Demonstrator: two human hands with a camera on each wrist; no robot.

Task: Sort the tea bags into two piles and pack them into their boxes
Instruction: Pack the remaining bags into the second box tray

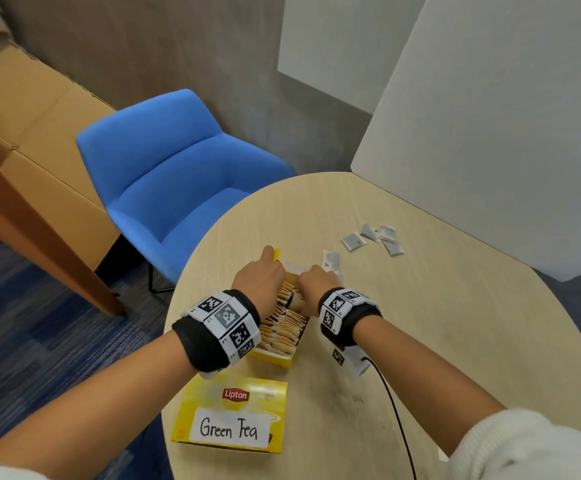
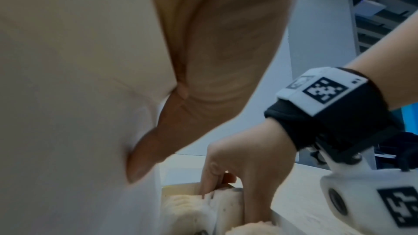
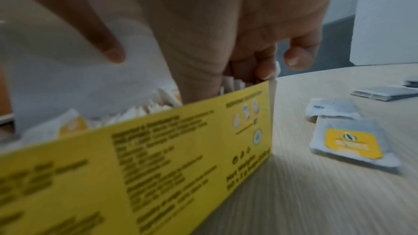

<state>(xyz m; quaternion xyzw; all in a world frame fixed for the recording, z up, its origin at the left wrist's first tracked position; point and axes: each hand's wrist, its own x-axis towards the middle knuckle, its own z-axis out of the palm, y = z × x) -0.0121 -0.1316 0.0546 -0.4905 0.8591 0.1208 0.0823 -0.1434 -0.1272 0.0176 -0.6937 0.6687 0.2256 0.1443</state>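
Observation:
An open yellow tea box [image 1: 291, 356] packed with tan tea bags [image 1: 284, 329] lies mid-table. My left hand [image 1: 270, 263] grips the box's raised flap [image 2: 68, 96] at the far end, with the thumb [image 2: 144, 158] pressed on its white inner face. My right hand [image 1: 304, 289] reaches into the far end of the box, and its thumb and fingers [image 2: 209, 176] pinch a stack of tea bags [image 2: 226, 199]. Several grey tea bags [image 1: 372, 237] lie loose on the table, with one more [image 1: 330, 259] beside the box. A shut Lipton box labelled "Green Tea" [image 1: 233, 417] sits nearest me.
The round wooden table [image 1: 438, 323] meets white panels [image 1: 490, 133] at the back right. A blue chair [image 1: 171, 168] stands off its far left edge. A black cable [image 1: 396, 417] runs from my right wrist across the table. Two tea bags [image 3: 348, 142] lie right of the box wall [image 3: 158, 158].

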